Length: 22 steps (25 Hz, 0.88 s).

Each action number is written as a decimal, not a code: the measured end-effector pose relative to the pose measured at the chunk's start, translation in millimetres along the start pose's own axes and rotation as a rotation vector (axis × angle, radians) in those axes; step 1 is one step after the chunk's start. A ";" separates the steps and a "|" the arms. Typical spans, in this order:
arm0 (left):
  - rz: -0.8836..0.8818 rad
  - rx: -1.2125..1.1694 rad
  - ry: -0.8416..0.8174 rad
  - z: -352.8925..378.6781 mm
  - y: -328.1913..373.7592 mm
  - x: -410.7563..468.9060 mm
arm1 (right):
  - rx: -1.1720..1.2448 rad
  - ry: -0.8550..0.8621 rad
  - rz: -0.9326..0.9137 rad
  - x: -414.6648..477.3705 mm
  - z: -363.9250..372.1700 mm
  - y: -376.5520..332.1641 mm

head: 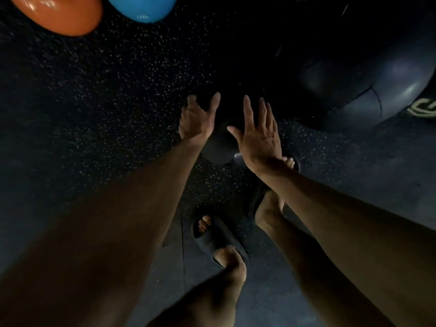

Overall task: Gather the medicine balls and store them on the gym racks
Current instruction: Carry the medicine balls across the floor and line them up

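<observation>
Here, both bare arms reached forward and down toward the centre of the frame, over a dark speckled floor (94, 114). The left hand (197, 121) and the right hand (258, 135) flanked a small dark ball (220, 140) that sat low between them — its outline was hard to make out in the dim light. The fingers (247, 107) of both hands were spread wide and straight, palms turned toward the ball, and whether either palm actually touched it could not be told. At the upper right of the frame lay a much larger dark ball (368, 90) with seam lines and a faint sheen, near the right hand's fingertips. At the upper left, cut off by the frame edge, were an orange ball (59, 15) and a blue ball (141, 8) just beside each other. Lower centre, two feet in dark slide sandals (219, 237) stood on the floor.
</observation>
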<state>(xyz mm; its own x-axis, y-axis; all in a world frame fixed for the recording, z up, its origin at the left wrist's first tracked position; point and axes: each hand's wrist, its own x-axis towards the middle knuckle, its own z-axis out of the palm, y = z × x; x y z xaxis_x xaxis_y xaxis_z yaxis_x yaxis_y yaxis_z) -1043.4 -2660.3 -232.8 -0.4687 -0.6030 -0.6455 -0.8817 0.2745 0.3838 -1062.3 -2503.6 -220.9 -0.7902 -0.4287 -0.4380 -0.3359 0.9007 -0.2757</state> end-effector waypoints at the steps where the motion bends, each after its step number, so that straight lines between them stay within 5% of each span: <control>1: 0.036 -0.053 0.060 -0.9 -0.7 -0.9 | -0.003 -0.016 0.007 16.6 -5.4 -6.6; 6: 0.380 -0.078 0.134 12.7 -30.4 -27.0 | -0.010 -0.134 0.092 101.8 -38.9 -32.7; 9: 0.252 -0.091 0.128 8.9 -10.5 -4.2 | 0.096 -0.055 0.108 134.8 -51.4 -43.8; 14: 0.063 -0.088 0.100 -22.7 40.3 55.4 | 0.034 0.088 -0.212 111.1 -51.0 -15.9; 18: -0.068 -0.084 0.209 -30.7 88.0 65.3 | 0.076 -0.006 -0.099 137.4 -68.6 -7.3; 22: 0.347 -0.063 0.267 -21.7 72.1 39.7 | 0.197 -0.063 0.114 176.8 -91.7 -8.8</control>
<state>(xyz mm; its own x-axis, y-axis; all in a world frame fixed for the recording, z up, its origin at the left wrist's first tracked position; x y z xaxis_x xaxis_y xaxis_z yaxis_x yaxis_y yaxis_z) -1124.3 -2680.7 -216.4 -0.6986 -0.6581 -0.2809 -0.6656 0.4536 0.5926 -1246.1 -2580.9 -217.4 -0.7814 -0.3341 -0.5271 -0.1349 0.9151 -0.3800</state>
